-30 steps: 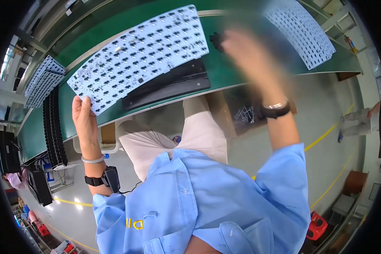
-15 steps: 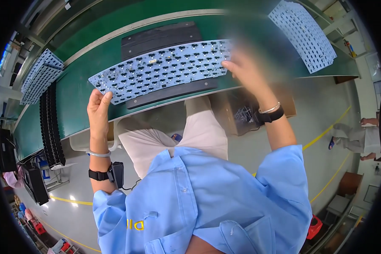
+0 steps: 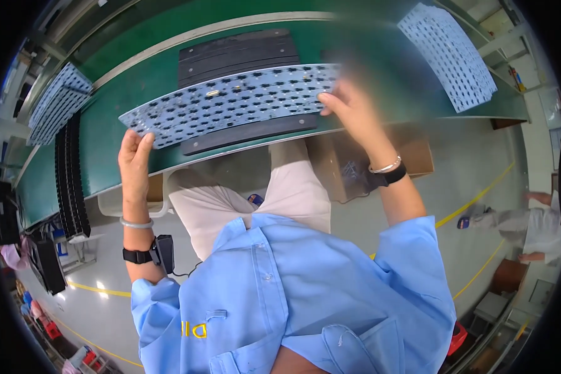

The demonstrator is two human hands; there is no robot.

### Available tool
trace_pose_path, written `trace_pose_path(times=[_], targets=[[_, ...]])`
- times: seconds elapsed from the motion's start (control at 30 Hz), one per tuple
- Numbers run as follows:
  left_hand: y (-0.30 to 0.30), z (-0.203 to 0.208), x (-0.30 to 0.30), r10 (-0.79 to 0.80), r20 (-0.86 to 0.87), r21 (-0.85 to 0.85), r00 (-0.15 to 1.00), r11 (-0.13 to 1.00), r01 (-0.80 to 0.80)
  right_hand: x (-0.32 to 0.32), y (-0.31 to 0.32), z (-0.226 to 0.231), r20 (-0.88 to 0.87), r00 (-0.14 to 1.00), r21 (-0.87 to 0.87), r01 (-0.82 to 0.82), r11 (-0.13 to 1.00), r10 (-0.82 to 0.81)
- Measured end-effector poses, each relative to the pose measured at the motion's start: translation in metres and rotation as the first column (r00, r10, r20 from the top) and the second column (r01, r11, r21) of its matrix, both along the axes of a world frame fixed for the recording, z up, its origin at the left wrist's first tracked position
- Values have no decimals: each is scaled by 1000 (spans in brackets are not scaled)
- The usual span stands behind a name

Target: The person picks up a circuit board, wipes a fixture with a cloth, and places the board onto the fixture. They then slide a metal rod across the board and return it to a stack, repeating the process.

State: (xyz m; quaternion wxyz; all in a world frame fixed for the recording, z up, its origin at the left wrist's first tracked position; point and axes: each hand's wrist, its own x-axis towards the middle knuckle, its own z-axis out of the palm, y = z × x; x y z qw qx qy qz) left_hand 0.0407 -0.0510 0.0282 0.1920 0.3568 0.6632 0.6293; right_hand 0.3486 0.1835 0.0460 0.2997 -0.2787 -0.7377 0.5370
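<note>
Between my two hands is a long pale-blue keyboard circuit board (image 3: pixel 230 103), dotted with rows of black parts. My left hand (image 3: pixel 134 156) pinches its left end, thumb on top near the lower corner. At the other end my right hand (image 3: pixel 349 109) grips the edge, its thumb on the face and its fingers partly hidden and smeared. Under the board lies a black fixture (image 3: pixel 237 53); its back block and front bar (image 3: pixel 249 134) show past the board's edges. The board is tilted, its left end nearer me.
The green workbench (image 3: pixel 106 149) carries stacked boards at the left (image 3: pixel 59 103) and more boards at the right (image 3: pixel 449 59). Black slotted racks (image 3: pixel 71 181) stand at the bench's left. A cardboard box (image 3: pixel 411 159) sits below the bench. Another person (image 3: pixel 536 227) is at far right.
Both hands and the board have shifted slightly left, and the board's tilt has changed a little. The person at far right has moved.
</note>
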Motion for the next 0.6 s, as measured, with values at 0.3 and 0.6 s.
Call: trace_pose_path(times=[0.3, 0.6], targets=[[6, 4, -6, -118, 0, -63, 993, 991, 117, 10, 1, -6, 12, 999, 12, 36, 999, -36], [-6, 3, -19, -99, -17, -89, 995, 991, 97, -7, -4, -4, 27, 999, -32, 20, 999, -20]])
